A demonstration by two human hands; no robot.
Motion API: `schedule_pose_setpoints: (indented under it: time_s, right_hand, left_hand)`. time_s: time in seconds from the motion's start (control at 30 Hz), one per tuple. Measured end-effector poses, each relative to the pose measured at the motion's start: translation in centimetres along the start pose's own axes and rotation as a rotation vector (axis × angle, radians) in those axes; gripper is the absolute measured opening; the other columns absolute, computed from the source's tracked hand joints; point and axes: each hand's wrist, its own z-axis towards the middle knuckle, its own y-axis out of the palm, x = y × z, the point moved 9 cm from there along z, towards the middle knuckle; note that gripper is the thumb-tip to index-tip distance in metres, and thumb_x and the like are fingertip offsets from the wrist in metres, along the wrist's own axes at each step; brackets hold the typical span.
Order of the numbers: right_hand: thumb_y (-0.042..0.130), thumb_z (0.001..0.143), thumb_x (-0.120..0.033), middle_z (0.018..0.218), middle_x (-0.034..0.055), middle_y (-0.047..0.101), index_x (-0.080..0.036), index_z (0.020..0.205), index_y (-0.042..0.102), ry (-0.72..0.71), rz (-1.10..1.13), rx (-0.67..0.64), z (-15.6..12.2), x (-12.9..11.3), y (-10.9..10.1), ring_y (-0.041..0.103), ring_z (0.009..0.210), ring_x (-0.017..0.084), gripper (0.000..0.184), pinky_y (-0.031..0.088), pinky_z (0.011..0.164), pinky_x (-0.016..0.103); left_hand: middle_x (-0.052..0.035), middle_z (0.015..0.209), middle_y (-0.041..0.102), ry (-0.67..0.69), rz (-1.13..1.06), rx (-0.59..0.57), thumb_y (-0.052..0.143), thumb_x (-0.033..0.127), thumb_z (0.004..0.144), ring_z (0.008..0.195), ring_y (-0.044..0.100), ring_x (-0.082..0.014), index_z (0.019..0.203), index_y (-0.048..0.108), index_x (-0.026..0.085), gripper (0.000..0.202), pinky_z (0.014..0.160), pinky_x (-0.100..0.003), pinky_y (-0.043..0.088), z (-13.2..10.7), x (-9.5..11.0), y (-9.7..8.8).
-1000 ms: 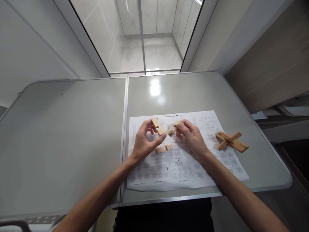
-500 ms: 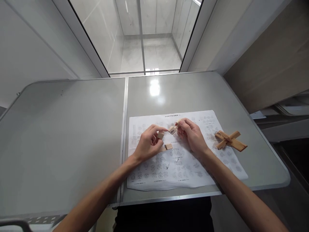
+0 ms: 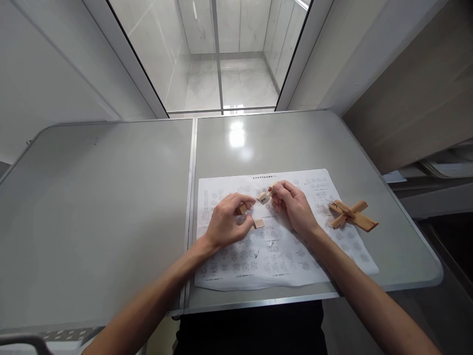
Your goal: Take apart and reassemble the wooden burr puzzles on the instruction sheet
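Observation:
My left hand [image 3: 226, 222] is curled, knuckles up, around a small wooden block [image 3: 242, 209] that peeks out between its fingers. It rests low on the printed paper sheet [image 3: 281, 256]. Just right of it a loose wooden piece [image 3: 259, 223] lies on the sheet, partly hidden by the fingers. My right hand [image 3: 293, 206] pinches another wooden block [image 3: 264, 196] with a dark mark on its end, held just above the sheet and close to the left fingertips.
A partly assembled wooden cross puzzle [image 3: 353, 215] lies to the right, at the sheet's edge. The grey table [image 3: 92, 207] has a seam down its middle and a rounded right corner. A glass panel stands beyond the far edge.
My left hand has turned over and dropped towards the sheet, now covering the block it held up a second ago. The right hand has hardly moved.

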Motion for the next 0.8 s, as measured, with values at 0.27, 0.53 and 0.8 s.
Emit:
schedule_pose_setpoints:
  time_s: [0.27, 0.53, 0.8]
  right_hand:
    - [0.068, 0.103, -0.054, 0.071, -0.0038, 0.047, -0.023, 0.087, 0.065, 0.007, 0.011, -0.02, 0.1, 0.2, 0.0, 0.043, 0.058, 0.013, 0.035, 0.038, 0.056, 0.029]
    - [0.072, 0.099, -0.059, 0.072, -0.0033, 0.047, -0.024, 0.086, 0.064, 0.023, 0.033, -0.011, 0.2, 0.6, -0.3, 0.043, 0.059, 0.014, 0.039, 0.038, 0.054, 0.029]
    - [0.072, 0.099, -0.06, 0.072, -0.004, 0.046, -0.024, 0.085, 0.062, 0.026, 0.029, -0.016, 0.2, 0.1, 0.0, 0.043, 0.058, 0.013, 0.039, 0.039, 0.054, 0.029]
  left_hand:
    - [-0.0049, 0.108, 0.073, 0.097, 0.041, -0.017, 0.059, 0.007, 0.097, 0.082, 0.067, -0.0137, 0.118, 0.067, 0.022, 0.027, 0.071, -0.027, 0.056, -0.4, 0.5, 0.4]
    - [-0.0068, 0.115, 0.071, 0.103, 0.127, -0.044, 0.054, 0.008, 0.101, 0.082, 0.068, -0.0139, 0.117, 0.066, 0.021, 0.024, 0.074, -0.029, 0.059, -0.2, 0.1, 1.0]
    - [-0.0049, 0.101, 0.075, 0.158, 0.33, -0.14, 0.065, 0.026, 0.102, 0.095, 0.068, -0.0227, 0.106, 0.067, 0.021, 0.006, 0.089, -0.041, 0.055, -0.4, 0.9, 1.9]
